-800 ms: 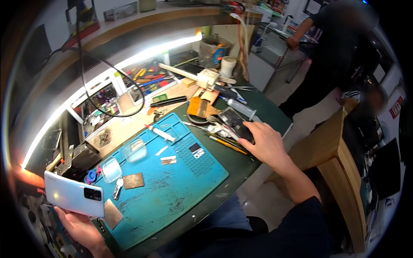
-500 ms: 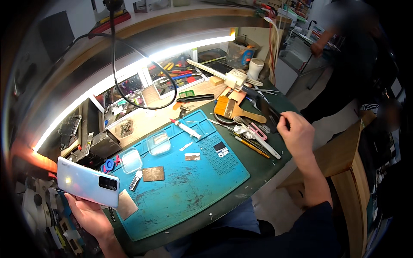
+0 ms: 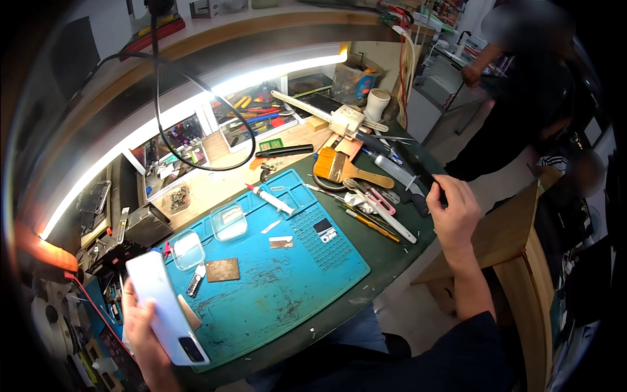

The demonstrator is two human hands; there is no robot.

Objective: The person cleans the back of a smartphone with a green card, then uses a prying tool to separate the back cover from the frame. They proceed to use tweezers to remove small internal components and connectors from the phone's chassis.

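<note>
A smartphone (image 3: 160,297) with a shiny pale blue back rests in my left hand (image 3: 141,320), tilted with its dark camera block toward the lower right. My left fingers wrap its long edge beyond the near left side of the blue work mat (image 3: 287,281). Over the right edge of the bench, my right hand (image 3: 456,212) is closed, thumb and fingers together. Its fingertips are at the end of a long dark item (image 3: 415,166); whether they grip it, I cannot make out.
On the mat lie a syringe (image 3: 273,201), two clear plastic boxes, a brown metal plate (image 3: 223,270) and a small knife. A wide brush (image 3: 336,166), pink-handled scissors and several pens crowd the right side. A black cable loop hangs above. Another person (image 3: 522,85) stands at the upper right.
My left hand has turned the smartphone from lying nearly crosswise to steeply slanted and brought it slightly right and down. My right hand stays closed near the dark item. The view has shifted a little.
</note>
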